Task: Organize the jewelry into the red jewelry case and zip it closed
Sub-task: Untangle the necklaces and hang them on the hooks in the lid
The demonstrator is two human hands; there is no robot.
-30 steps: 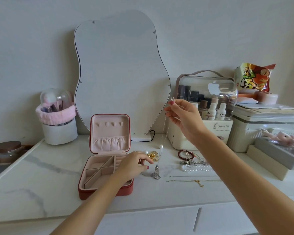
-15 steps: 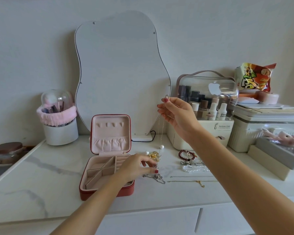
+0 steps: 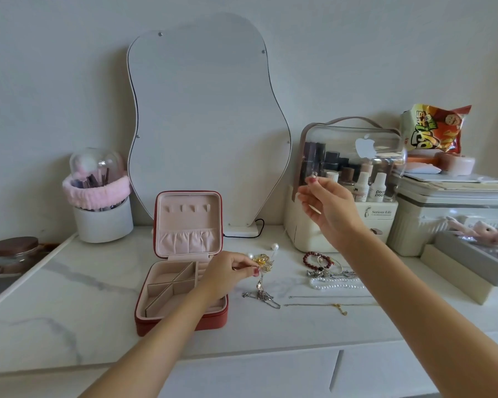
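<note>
The red jewelry case (image 3: 181, 323) lies open on the white marble counter, its pink lid upright and its divided tray showing. My right hand (image 3: 328, 205) is raised in front of the cosmetics box, pinching the clasp end of a thin silver necklace. My left hand (image 3: 227, 268) is low beside the case, pinching the same fine chain lower down; its silver pendant (image 3: 262, 294) rests on the counter. A gold ornament (image 3: 262, 259), pearls, a red bead bracelet (image 3: 314, 258), a pearl strand (image 3: 337, 284) and two thin chains (image 3: 328, 304) lie to the right.
A wavy mirror (image 3: 207, 124) leans on the wall behind the case. A brush holder (image 3: 101, 219) stands at left, a glass jar (image 3: 12, 254) at far left. At right are a clear-lidded cosmetics box (image 3: 348, 219), stacked boxes and a snack bag (image 3: 434, 127).
My right hand has shifted right and lower with the necklace's end. The pendant has gone from hanging upright to lying on the counter. My left hand stays by the case.
</note>
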